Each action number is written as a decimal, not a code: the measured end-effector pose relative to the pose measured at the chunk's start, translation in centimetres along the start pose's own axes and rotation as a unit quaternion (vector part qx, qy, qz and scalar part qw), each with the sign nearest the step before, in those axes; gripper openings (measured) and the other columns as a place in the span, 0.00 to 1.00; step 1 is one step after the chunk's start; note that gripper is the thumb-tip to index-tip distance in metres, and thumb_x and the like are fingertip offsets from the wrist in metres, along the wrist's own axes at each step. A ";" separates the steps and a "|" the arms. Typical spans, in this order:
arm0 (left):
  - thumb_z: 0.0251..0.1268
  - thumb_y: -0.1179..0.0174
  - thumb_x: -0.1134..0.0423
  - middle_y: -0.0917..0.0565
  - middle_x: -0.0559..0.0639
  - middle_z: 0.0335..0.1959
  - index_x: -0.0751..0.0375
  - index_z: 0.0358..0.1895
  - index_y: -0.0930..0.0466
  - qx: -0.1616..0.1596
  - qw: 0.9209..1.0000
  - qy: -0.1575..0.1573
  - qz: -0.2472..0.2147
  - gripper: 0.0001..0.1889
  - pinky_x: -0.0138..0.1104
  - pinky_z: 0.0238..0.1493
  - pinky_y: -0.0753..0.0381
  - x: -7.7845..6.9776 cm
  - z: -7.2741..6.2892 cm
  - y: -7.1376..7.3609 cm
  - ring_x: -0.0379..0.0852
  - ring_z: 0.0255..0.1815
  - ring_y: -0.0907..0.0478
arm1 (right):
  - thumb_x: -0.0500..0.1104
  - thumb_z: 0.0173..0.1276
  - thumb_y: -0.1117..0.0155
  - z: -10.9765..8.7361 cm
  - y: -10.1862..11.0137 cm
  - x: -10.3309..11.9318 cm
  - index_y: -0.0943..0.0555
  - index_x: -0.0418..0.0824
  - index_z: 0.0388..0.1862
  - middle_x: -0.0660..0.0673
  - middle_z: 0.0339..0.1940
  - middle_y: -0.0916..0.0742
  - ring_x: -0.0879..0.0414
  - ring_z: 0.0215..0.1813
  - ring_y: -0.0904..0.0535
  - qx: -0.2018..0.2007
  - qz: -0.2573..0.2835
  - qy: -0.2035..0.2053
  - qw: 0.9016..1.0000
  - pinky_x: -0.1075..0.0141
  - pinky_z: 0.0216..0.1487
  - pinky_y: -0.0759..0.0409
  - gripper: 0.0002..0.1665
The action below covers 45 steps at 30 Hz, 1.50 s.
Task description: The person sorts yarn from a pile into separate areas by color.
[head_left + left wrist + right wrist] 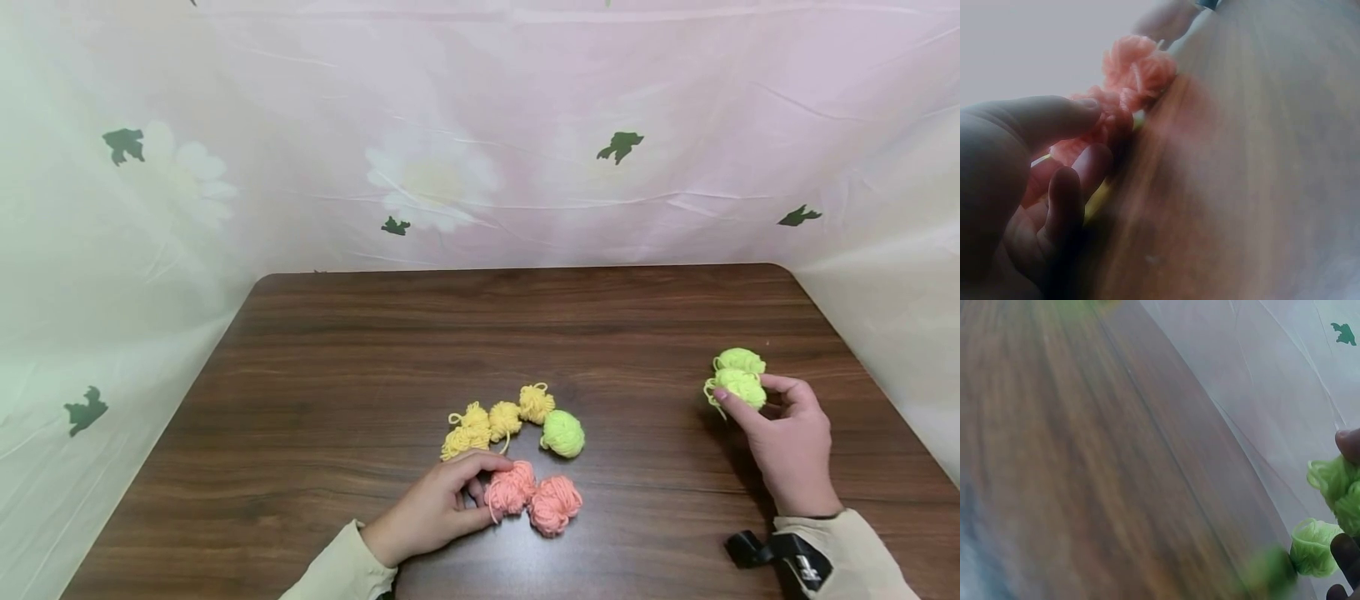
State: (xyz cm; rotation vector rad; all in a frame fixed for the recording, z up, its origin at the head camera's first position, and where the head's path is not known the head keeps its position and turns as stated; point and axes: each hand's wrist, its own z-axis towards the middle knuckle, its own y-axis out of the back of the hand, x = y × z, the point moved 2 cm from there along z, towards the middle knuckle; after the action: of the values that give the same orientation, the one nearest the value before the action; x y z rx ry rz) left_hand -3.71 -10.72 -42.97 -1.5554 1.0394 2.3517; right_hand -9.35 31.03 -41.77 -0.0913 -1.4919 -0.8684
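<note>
Near the front middle of the table, my left hand [435, 508] pinches a coral-pink yarn ball [512, 487] between thumb and fingers. A second pink yarn ball [555, 506] touches its right side; both also show in the left wrist view, the held ball [1094, 128] partly behind the thumb. Over at the right, my right hand [797, 450] pinches a lime-green yarn ball [738, 389]. Just behind that one is another green ball [741, 360], which the right wrist view shows sitting on the table [1314, 547].
Several yellow yarn balls [505, 420] lie in a slanting row behind the left hand. One more green ball [563, 434] rests at the row's right end. Printed cloth [480, 108] hangs around the back and sides of the brown wooden table [337, 350].
</note>
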 end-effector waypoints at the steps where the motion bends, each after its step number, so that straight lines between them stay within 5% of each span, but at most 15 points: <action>1: 0.65 0.31 0.64 0.19 0.49 0.56 0.53 0.62 0.24 0.000 1.000 0.000 0.000 0.23 0.26 0.29 0.21 0.0 0.0 0.0 0.35 0.33 0.24 | 0.43 0.55 0.19 0.0 0.0 0.0 0.24 0.53 0.42 0.61 0.41 0.25 0.67 0.40 0.29 -0.001 0.000 -0.002 1.000 0.80 0.36 0.32 0.22; 9: 0.64 0.31 0.64 0.18 0.49 0.55 0.54 0.62 0.23 -0.004 1.000 -0.007 0.006 0.23 0.26 0.30 0.21 0.0 0.0 0.0 0.37 0.33 0.23 | 0.46 0.56 0.19 0.5 0.0 -0.6 0.22 0.49 0.45 0.61 0.40 0.23 0.69 0.42 0.29 0.023 -0.031 0.004 0.999 0.80 0.39 0.33 0.22; 19: 0.64 0.31 0.64 0.18 0.49 0.55 0.54 0.62 0.23 -0.004 1.000 -0.002 -0.003 0.23 0.26 0.28 0.21 0.1 0.0 0.0 0.37 0.33 0.23 | 0.51 0.60 0.23 1.2 0.4 -1.2 0.25 0.33 0.58 0.49 0.47 0.22 0.68 0.41 0.32 0.083 -0.093 0.032 0.992 0.75 0.38 0.33 0.35; 27: 0.64 0.31 0.64 0.18 0.49 0.55 0.53 0.62 0.24 -0.002 1.000 -0.003 -0.001 0.23 0.26 0.28 0.22 0.2 0.0 0.0 0.36 0.33 0.23 | 0.51 0.63 0.25 1.7 0.8 -1.3 0.25 0.28 0.62 0.36 0.50 0.23 0.52 0.42 0.32 0.110 -0.142 0.051 0.982 0.67 0.35 0.35 0.38; 32: 0.64 0.31 0.64 0.18 0.48 0.55 0.53 0.62 0.24 -0.002 1.000 -0.003 0.002 0.23 0.26 0.28 0.22 0.2 0.0 0.0 0.36 0.33 0.23 | 0.54 0.63 0.26 1.7 1.0 -1.4 0.25 0.30 0.63 0.39 0.48 0.21 0.63 0.38 0.31 0.109 -0.143 0.051 0.982 0.72 0.32 0.32 0.39; 40: 0.64 0.31 0.63 0.19 0.48 0.55 0.52 0.62 0.24 -0.001 1.000 0.003 0.002 0.23 0.26 0.29 0.21 0.3 0.0 -0.1 0.35 0.34 0.24 | 0.46 0.58 0.21 1.4 1.0 -1.0 0.17 0.41 0.53 0.60 0.38 0.23 0.68 0.37 0.28 0.023 -0.048 0.012 0.998 0.80 0.34 0.31 0.24; 45: 0.64 0.31 0.64 0.19 0.48 0.54 0.52 0.62 0.23 0.001 1.000 0.009 -0.002 0.23 0.26 0.28 0.21 0.3 -0.1 -0.1 0.34 0.33 0.24 | 0.41 0.57 0.21 0.4 0.9 0.2 0.15 0.42 0.46 0.60 0.36 0.22 0.69 0.36 0.26 -0.031 -0.009 0.044 0.999 0.82 0.35 0.31 0.18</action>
State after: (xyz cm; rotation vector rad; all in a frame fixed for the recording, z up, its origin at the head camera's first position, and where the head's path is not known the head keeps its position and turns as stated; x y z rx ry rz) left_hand -3.80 -10.80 -43.31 -1.5794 1.0399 2.3382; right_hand -9.25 31.83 -41.18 -0.0852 -1.3862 -0.9227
